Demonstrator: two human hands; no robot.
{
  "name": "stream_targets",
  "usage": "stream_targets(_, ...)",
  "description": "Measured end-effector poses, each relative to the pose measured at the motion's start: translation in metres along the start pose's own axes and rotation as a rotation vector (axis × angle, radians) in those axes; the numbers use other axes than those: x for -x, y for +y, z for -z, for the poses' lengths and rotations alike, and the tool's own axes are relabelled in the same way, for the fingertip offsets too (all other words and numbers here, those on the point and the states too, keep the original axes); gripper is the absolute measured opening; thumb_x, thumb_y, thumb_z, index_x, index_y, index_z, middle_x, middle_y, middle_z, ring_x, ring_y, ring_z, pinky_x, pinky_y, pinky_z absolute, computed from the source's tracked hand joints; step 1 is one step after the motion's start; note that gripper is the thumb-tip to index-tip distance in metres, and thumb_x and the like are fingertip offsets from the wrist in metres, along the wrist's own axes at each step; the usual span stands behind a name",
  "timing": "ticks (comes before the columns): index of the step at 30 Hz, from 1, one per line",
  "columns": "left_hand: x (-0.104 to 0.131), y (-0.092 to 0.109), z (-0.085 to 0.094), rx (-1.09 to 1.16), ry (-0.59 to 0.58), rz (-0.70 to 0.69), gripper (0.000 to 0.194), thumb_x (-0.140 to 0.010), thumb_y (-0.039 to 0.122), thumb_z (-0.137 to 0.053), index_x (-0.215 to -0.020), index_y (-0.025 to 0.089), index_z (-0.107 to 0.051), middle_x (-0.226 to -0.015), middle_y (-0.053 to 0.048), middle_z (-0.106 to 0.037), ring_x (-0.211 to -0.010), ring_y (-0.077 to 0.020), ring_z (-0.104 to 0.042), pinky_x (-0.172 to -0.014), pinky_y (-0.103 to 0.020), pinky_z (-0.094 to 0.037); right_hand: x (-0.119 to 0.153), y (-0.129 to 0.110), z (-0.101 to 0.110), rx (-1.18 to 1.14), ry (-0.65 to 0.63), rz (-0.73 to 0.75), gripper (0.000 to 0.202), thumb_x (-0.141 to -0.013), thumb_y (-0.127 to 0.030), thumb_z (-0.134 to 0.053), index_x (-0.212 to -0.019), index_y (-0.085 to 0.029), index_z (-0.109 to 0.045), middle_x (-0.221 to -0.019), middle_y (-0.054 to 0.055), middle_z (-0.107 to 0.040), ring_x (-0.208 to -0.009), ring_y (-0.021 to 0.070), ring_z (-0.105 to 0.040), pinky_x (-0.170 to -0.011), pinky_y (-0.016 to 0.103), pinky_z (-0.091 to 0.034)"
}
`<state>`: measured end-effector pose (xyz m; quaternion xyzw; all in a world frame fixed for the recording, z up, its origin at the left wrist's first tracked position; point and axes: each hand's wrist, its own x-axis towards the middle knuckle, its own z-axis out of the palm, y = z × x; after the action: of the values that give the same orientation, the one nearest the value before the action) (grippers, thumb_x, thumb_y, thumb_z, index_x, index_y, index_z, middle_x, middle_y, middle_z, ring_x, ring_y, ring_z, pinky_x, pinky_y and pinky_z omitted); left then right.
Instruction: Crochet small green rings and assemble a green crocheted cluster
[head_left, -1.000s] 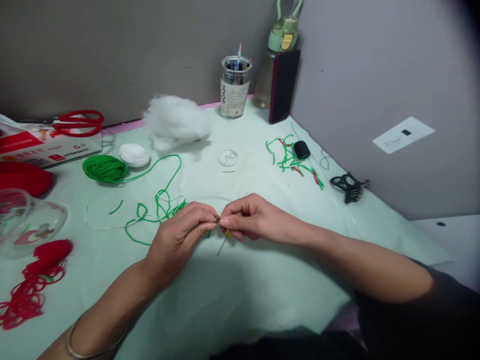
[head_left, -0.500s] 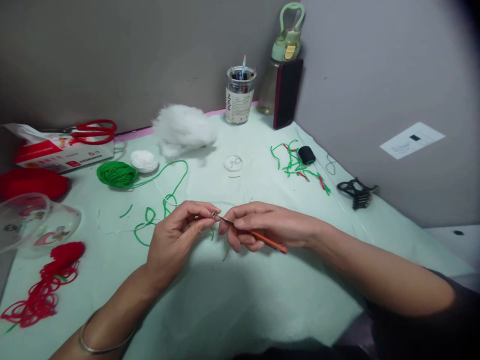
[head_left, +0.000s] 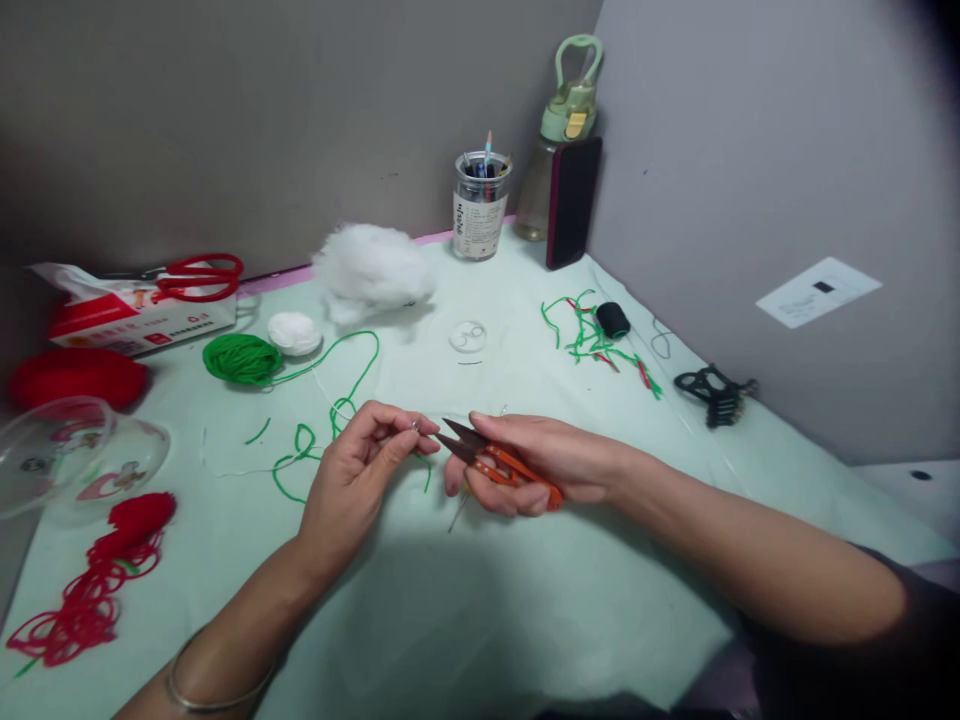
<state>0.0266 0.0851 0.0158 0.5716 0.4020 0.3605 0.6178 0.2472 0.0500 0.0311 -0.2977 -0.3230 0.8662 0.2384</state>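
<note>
My right hand [head_left: 517, 470] is wrapped round orange-handled thread snips [head_left: 501, 464], whose dark blades are spread and point left. Just left of the blade tips, my left hand [head_left: 375, 450] pinches a tiny silvery thing [head_left: 415, 426] between thumb and fingertips; it is too small to name. Loops of green yarn [head_left: 304, 440] lie behind and beside my left hand and run back to a green yarn ball [head_left: 241, 359]. A thin needle-like piece [head_left: 454, 514] shows below my right hand's fingers.
White stuffing [head_left: 373, 268], a white ball [head_left: 295, 334] and a tissue box [head_left: 142, 325] with red scissors stand behind. Red yarn [head_left: 82, 605] and clear bowls [head_left: 124, 455] lie left. Yarn scraps [head_left: 589, 335], a black spool [head_left: 613, 320] and a hair claw [head_left: 716, 393] lie right.
The snips have turned and their blades have spread apart, with both handles now visible. A gap has appeared between the blades and my left fingertips. The whole view has shifted slightly.
</note>
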Motion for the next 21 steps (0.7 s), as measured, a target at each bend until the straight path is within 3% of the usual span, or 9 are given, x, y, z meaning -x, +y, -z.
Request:
stream_targets(5,-0.0001,-0.0007,0.0008,-0.002,-0.008,-0.001,0.009,-0.093,0.031,-0.068,-0.09,0.023,-0.065,-0.101,0.0,-0.076,-0.092,-0.0139,-0.07,-0.088,-0.026,-0.054,-0.0022,0.0021,-0.0002,-0.014,-0.03,-0.013,0.047,-0.105,-0.046,-0.035,-0.099,-0.01,-0.066,-0.06,-0.002,-0.056,-0.036,0.0031,-0.027,-0.033,0.015,-0.024)
stream_targets(10,0.0001,-0.0009,0.0022,-0.014,-0.066,-0.038,0.005,-0.092,0.026,-0.07,-0.09,0.025,-0.066,-0.104,-0.001,-0.078,-0.098,-0.0158,-0.071,-0.092,-0.028,-0.054,-0.0035,0.0053,0.0022,-0.02,-0.031,0.004,0.042,-0.102,-0.049,-0.043,-0.097,-0.012,-0.064,-0.056,-0.003,-0.054,-0.034,0.0032,-0.026,-0.031,0.015,-0.022)
stream_targets(21,0.0016,0.0048,0.0022,-0.047,-0.105,-0.087,0.008,-0.089,0.022,-0.072,-0.082,0.023,-0.067,-0.097,-0.001,-0.08,-0.09,-0.0144,-0.074,-0.084,-0.025,-0.057,-0.0032,0.0038,0.0043,0.036,-0.011,0.02,0.034,-0.098,-0.046,-0.054,-0.094,-0.013,-0.064,-0.053,-0.006,-0.048,-0.037,0.003,-0.026,-0.033,0.014,-0.021)
